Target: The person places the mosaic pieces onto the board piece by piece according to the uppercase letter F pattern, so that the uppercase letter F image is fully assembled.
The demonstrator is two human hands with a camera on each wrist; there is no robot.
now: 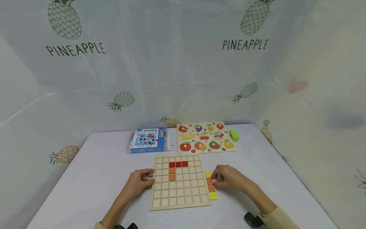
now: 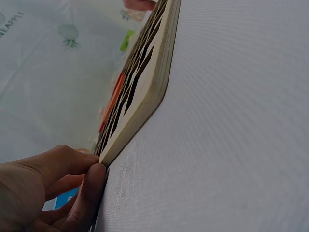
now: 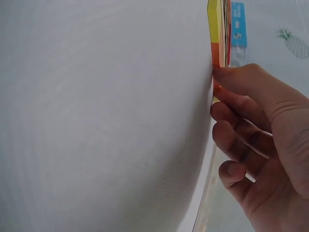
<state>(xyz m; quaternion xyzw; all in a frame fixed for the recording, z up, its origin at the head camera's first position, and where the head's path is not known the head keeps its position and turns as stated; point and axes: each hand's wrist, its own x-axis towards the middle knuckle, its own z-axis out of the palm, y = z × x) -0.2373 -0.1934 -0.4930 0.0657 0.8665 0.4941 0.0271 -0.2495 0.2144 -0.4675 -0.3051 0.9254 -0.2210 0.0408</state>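
"Wooden grid board [image 1: 180, 192], flat on the table [image 1: 114, 152]. What's set into it?"

"Three red tiles [image 1: 178, 164] in a row near the board's far edge, plus two orange tiles [image 1: 172, 177] running from the leftmost red one toward the board's near side."

"And the hands?"

"Left hand [image 1: 137, 181] holds the board's left rim with bent fingers and thumb. Right hand [image 1: 228, 178], just off the board's right edge, pinches the far orange piece [image 1: 209, 181]. I can't tell whether that piece is lifted at all."

"Are other pieces with it?"

"Yes, lined up along the board's right edge: one far yellow piece [image 1: 208, 174], the pinched one, a near orange piece [image 1: 211, 188], then a near yellow piece [image 1: 213, 196]."

"What lies past the board?"

"Beyond its far left corner, a blue box [image 1: 147, 140]. Beyond its far right corner, a fruit puzzle [image 1: 190, 130], and farther right of the board, a green block [image 1: 234, 135]."

"Behind everything?"

"Well beyond the board hangs pale cloth [image 1: 171, 73], printed with pineapples."
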